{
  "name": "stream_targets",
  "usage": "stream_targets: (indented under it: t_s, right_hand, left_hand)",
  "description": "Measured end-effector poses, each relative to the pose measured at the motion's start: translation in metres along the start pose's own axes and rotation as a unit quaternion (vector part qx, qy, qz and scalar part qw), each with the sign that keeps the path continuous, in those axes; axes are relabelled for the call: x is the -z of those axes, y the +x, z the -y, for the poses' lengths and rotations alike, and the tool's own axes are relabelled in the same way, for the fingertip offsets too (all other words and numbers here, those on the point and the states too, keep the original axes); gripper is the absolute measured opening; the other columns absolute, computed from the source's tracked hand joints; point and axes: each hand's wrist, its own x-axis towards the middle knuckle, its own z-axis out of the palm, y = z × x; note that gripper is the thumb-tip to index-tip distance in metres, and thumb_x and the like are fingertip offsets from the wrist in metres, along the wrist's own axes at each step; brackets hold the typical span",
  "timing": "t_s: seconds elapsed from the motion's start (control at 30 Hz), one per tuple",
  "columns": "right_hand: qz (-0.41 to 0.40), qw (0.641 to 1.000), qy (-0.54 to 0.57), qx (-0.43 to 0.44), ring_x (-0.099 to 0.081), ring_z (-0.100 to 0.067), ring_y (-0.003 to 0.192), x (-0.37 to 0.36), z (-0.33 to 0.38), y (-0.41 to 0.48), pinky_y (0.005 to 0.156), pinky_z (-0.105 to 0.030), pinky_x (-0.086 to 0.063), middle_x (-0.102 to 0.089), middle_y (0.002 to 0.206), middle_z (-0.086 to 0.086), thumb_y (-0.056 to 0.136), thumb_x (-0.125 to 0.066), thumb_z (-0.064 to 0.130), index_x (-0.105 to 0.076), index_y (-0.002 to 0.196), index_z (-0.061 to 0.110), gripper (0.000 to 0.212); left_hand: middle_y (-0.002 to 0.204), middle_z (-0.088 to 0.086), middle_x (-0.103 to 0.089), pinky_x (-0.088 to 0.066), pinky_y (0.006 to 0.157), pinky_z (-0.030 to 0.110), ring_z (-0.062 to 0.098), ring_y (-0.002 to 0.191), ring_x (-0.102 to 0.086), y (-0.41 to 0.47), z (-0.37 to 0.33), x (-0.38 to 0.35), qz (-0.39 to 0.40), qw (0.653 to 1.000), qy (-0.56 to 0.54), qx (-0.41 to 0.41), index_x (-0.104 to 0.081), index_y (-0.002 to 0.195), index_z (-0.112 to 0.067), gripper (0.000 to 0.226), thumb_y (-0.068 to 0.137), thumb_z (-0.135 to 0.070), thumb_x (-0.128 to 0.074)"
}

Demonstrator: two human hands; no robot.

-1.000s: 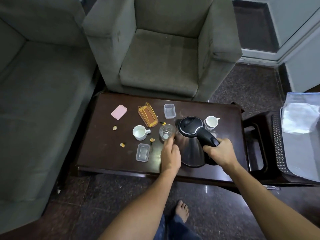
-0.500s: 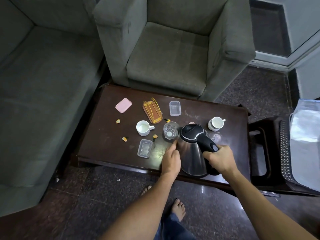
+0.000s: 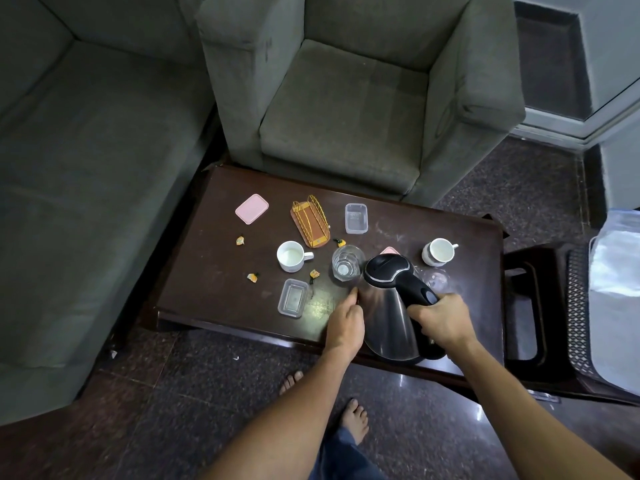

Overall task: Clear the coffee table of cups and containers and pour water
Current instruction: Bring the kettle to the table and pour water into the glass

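Kettle (image 3: 391, 317) leaning over the dark surface (image 3: 214, 271), its black handle clenched in the right hand (image 3: 446, 320), spout end aimed up and left at a drinking glass (image 3: 346, 265) standing just beside it. The left hand (image 3: 346, 323), nearer the glass, reaches along the kettle's steel side toward the glass's foot; whether it grips anything cannot be told.

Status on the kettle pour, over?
Right hand grips kettle handle; left hand rests against its side. Kettle tipped toward glass, flow not visible. Uncleared: cups, containers on table.
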Motion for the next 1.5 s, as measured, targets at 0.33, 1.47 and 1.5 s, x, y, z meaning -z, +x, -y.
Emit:
stream_targets:
  t_s: [0.33,1.47,1.5]
  right_hand:
    - [0.007,0.999,-0.027,-0.015,-0.071,-0.031,0.059,-0.003,0.008,0.003,0.055,-0.036,-0.057,-0.065,0.049,-0.006,0.051,-0.066,0.033,-0.064,0.057,0.007,0.027]
    - [0.019,0.998,-0.058,-0.034,-0.065,-0.020,0.042,-0.006,0.023,0.016,0.056,-0.043,-0.062,-0.066,0.047,-0.002,0.053,-0.069,0.030,-0.067,0.060,0.007,0.024]
    - [0.019,0.998,-0.059,-0.033,-0.065,-0.019,0.041,-0.006,0.023,0.017,0.055,-0.043,-0.062,-0.067,0.048,-0.003,0.053,-0.069,0.030,-0.068,0.062,0.006,0.025]
  left_hand:
    - [0.159,0.003,-0.052,-0.039,0.123,0.045,0.025,0.146,-0.048,0.013,0.006,0.000,0.004,1.000,-0.001,0.022,-0.050,0.156,-0.024,0.079,0.078,-0.024,-0.036]
    - [0.159,0.014,-0.050,-0.042,0.121,0.049,0.033,0.146,-0.049,0.023,0.018,0.001,0.016,0.999,-0.013,0.042,-0.045,0.158,-0.017,0.054,0.104,-0.014,-0.041]
    - [0.159,0.013,-0.050,-0.042,0.121,0.050,0.034,0.146,-0.049,0.023,0.017,0.001,0.018,0.999,-0.011,0.039,-0.046,0.158,-0.016,0.056,0.102,-0.015,-0.040]
